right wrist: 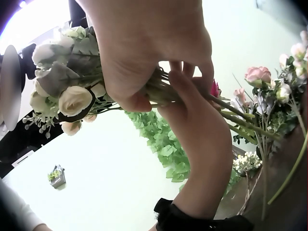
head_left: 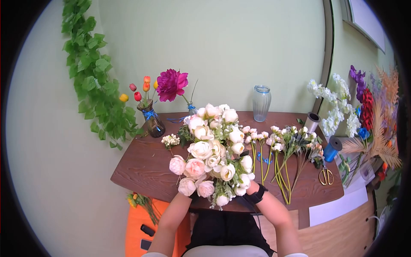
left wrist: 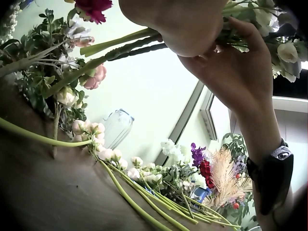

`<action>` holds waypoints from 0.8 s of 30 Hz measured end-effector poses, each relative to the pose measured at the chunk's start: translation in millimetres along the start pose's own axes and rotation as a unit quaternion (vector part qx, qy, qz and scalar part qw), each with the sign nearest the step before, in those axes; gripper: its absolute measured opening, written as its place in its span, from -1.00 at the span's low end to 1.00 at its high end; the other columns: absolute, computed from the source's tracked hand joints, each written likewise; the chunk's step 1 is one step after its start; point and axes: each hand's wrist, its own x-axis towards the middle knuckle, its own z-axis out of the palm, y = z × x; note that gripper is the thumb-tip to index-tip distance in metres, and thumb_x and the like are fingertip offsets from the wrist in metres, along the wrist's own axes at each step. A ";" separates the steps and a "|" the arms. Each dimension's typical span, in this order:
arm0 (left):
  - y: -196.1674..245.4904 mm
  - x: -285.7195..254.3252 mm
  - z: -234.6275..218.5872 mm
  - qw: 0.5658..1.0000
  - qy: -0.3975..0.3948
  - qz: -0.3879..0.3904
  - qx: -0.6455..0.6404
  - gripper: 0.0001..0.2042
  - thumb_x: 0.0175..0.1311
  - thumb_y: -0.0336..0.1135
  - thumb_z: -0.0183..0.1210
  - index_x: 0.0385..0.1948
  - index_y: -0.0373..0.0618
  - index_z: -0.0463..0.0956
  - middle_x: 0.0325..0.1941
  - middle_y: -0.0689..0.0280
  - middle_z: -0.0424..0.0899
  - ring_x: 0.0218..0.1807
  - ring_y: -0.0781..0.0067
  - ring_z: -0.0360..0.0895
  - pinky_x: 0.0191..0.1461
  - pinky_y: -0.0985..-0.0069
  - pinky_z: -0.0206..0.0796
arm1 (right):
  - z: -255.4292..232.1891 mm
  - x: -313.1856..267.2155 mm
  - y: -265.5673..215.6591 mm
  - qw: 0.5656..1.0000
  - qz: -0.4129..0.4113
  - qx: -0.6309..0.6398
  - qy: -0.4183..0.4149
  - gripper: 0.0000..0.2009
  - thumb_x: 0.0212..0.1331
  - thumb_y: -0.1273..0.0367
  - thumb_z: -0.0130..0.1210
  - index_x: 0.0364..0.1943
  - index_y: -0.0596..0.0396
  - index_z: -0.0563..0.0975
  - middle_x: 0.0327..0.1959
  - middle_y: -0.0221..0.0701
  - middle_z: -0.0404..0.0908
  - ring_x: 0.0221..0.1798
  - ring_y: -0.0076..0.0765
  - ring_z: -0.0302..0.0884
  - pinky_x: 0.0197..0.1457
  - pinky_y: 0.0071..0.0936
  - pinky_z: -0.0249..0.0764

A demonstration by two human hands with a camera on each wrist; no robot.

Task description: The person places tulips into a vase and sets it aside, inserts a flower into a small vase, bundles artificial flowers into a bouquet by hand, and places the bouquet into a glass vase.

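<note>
A bouquet (head_left: 209, 154) of white and pale pink flowers is held up over the near edge of the table, its blooms hiding both hands in the head view. Its green stems (left wrist: 108, 55) stick out past the hands in the left wrist view. My left hand (right wrist: 195, 103) grips the stem bundle, thumb and fingers wrapped about it. Close beside it, my right hand (right wrist: 151, 43) curls its fingers round the same stems. The blooms (right wrist: 74, 101) lie to the left of the hands in the right wrist view.
On the brown table (head_left: 141, 165) are loose rose stems (head_left: 282, 175), gold-handled scissors (head_left: 326, 176), a blue ribbon spool (head_left: 332, 149) and a clear glass vase (head_left: 261, 105). A dark vase (head_left: 153, 122) holds tulips at the back left. An orange seat (head_left: 137, 218) stands below left.
</note>
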 end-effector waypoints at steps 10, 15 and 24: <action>12.4 14.9 9.5 0.999 -0.035 0.008 -0.014 -0.73 -0.08 -0.38 0.19 -0.30 -0.26 0.45 -0.22 0.12 0.50 -0.14 0.18 0.42 0.03 0.35 0.19 | -9.8 5.2 -5.1 1.000 -0.002 -0.006 -0.009 -0.66 0.15 0.39 -0.10 0.03 0.18 0.26 -0.07 -0.40 0.37 -0.05 -0.50 0.26 0.02 -0.53 0.23; 18.9 20.4 8.5 0.998 -0.051 0.013 -0.021 -0.73 -0.09 -0.38 0.19 -0.30 -0.25 0.45 -0.22 0.12 0.50 -0.14 0.18 0.42 0.03 0.35 0.19 | -4.0 16.1 2.6 1.000 -0.004 -0.008 -0.014 -0.66 0.15 0.40 -0.10 0.02 0.18 0.26 -0.07 -0.40 0.37 -0.05 -0.49 0.26 0.02 -0.53 0.23; 34.0 16.2 5.1 0.995 -0.085 0.024 -0.035 -0.72 -0.10 -0.37 0.20 -0.30 -0.25 0.45 -0.22 0.12 0.50 -0.13 0.18 0.41 0.03 0.35 0.18 | -8.1 40.9 -2.9 1.000 -0.010 -0.013 -0.018 -0.66 0.14 0.40 -0.09 0.02 0.18 0.26 -0.07 -0.39 0.37 -0.05 -0.48 0.27 0.02 -0.52 0.23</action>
